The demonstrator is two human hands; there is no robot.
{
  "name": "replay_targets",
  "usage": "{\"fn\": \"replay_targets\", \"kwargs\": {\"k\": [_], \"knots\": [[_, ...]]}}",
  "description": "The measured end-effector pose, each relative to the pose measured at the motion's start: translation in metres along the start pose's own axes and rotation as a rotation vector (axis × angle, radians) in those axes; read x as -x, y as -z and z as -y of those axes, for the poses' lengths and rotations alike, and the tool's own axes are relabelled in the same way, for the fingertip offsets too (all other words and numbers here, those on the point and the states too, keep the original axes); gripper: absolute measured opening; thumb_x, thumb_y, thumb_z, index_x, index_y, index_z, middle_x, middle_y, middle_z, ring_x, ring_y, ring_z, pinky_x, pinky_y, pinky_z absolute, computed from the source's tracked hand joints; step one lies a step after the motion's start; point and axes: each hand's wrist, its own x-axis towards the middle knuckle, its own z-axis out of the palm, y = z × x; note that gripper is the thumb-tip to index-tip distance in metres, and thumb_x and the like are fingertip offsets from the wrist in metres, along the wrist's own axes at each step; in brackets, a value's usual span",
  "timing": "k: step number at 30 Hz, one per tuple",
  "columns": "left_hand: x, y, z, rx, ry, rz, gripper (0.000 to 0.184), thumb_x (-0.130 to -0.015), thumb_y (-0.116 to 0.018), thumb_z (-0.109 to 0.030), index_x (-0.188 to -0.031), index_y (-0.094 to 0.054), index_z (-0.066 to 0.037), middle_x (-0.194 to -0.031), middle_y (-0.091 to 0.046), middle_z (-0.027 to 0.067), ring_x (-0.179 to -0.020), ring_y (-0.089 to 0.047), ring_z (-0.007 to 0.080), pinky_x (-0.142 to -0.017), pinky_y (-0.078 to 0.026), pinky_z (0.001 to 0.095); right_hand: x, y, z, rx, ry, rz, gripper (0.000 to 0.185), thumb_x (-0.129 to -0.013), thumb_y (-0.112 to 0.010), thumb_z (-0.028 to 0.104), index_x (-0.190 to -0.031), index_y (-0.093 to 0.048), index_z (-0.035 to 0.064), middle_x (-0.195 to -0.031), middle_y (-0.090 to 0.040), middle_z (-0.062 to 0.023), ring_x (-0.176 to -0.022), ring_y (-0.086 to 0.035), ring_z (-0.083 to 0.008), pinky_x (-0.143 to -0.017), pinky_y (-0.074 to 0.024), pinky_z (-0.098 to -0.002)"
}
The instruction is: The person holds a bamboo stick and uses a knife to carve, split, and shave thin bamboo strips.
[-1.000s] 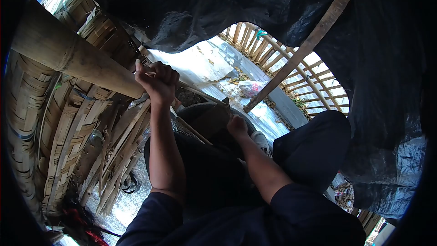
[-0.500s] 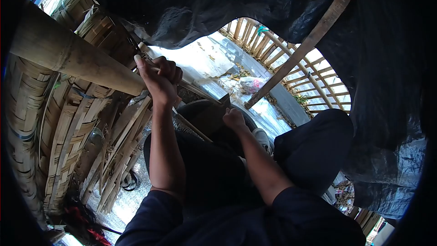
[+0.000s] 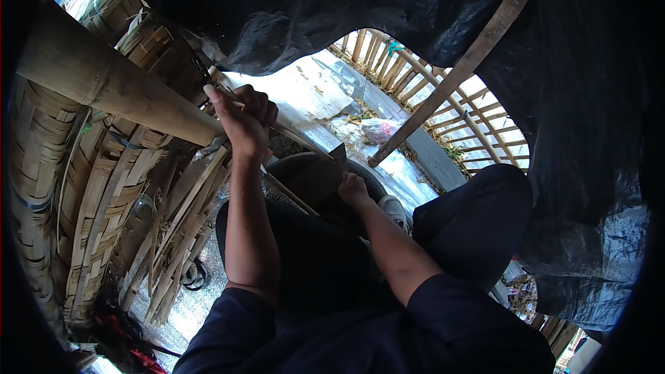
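My left hand [image 3: 244, 119] is closed around a thin bamboo strip [image 3: 296, 138], its thumb pointing up. The strip slants down and right from that fist toward my other hand. My right hand [image 3: 354, 189] is closed on a knife, whose dark pointed blade [image 3: 338, 153] sticks up just beyond the fist and meets the strip's lower end. The fist hides the knife's handle. Below the blade, between my legs, is a dark round tub [image 3: 374, 183], its inside in shadow. Another thin strip [image 3: 289, 192] leans across its left side.
A thick bamboo pole [image 3: 118, 90] juts in from the left beside stacked woven baskets [image 3: 41, 166]. Split bamboo pieces [image 3: 176, 256] lie left of my leg. Black plastic sheeting [image 3: 388, 0] hangs ahead and right, with a wooden stick [image 3: 457, 73] across it. Beyond stands a bamboo fence [image 3: 415, 83].
The view has shifted very slightly. Both hands keep their grips and nearly the same places; the blade and strip have hardly moved.
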Motion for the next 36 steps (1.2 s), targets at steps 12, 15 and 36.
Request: {"fn": "replay_targets", "kwargs": {"k": [12, 15, 36], "knots": [[-0.005, 0.0, 0.003, -0.015, -0.053, 0.029, 0.068, -0.083, -0.019, -0.076, -0.054, -0.024, -0.015, -0.045, -0.018, -0.0045, -0.04, -0.013, 0.0095, -0.042, -0.013, 0.0276, -0.016, 0.008, 0.008, 0.124, 0.074, 0.14, 0.041, -0.094, -0.039, 0.026, -0.079, -0.061, -0.0054, -0.075, -0.062, -0.0279, -0.077, -0.062, -0.0435, -0.073, -0.0494, -0.0496], [-0.001, 0.004, 0.006, -0.029, -0.047, -0.013, 0.067, -0.084, -0.02, -0.075, -0.053, -0.025, -0.015, -0.045, -0.018, -0.0046, -0.04, -0.013, 0.0094, -0.041, -0.012, 0.0275, -0.01, 0.053, 0.058, -0.024, -0.085, -0.073, 0.042, -0.094, -0.037, 0.026, -0.083, -0.062, -0.006, -0.084, -0.062, -0.0297, -0.087, -0.061, -0.0428, -0.083, -0.047, -0.0494], [-0.004, 0.009, 0.001, -0.005, -0.046, -0.073, 0.067, -0.085, -0.02, -0.074, -0.054, -0.024, -0.015, -0.045, -0.019, -0.0045, -0.04, -0.012, 0.0094, -0.041, -0.012, 0.0275, 0.015, 0.034, 0.019, 0.015, -0.039, 0.061, 0.042, -0.095, -0.039, 0.029, -0.083, -0.06, -0.0056, -0.081, -0.06, -0.0318, -0.084, -0.06, -0.0458, -0.076, -0.0478, -0.0518]]}}
